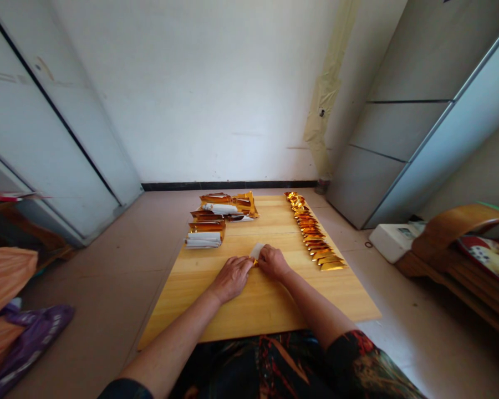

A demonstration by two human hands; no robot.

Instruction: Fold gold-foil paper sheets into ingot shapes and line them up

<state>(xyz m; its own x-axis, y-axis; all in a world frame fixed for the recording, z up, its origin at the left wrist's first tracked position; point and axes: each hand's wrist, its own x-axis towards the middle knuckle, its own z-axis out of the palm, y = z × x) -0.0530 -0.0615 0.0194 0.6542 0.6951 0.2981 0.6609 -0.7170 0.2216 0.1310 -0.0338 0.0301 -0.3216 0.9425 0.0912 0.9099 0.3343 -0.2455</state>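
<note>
At the middle of the wooden table (pixel 270 307), my left hand (pixel 233 277) and my right hand (pixel 273 262) meet over a small sheet of gold foil paper (pixel 256 250). Its pale side shows above the fingers, and a bit of gold shows between the two hands. Both hands are closed on it, fingertips pressed together; much of the paper is hidden beneath them. To the right, folded gold foil pieces (pixel 316 239) lie overlapping in a long row. Stacks of gold and white foil sheets (pixel 204 239) sit toward the table's far left.
Beyond the table is a white wall (pixel 216 100) with a dark skirting strip. A grey refrigerator (pixel 382 138) stands at the right, near a wooden seat (pixel 453 244) and a white box (pixel 393 242). Orange and purple bags (pixel 29 338) lie at the left, below a pale cabinet (pixel 45 122).
</note>
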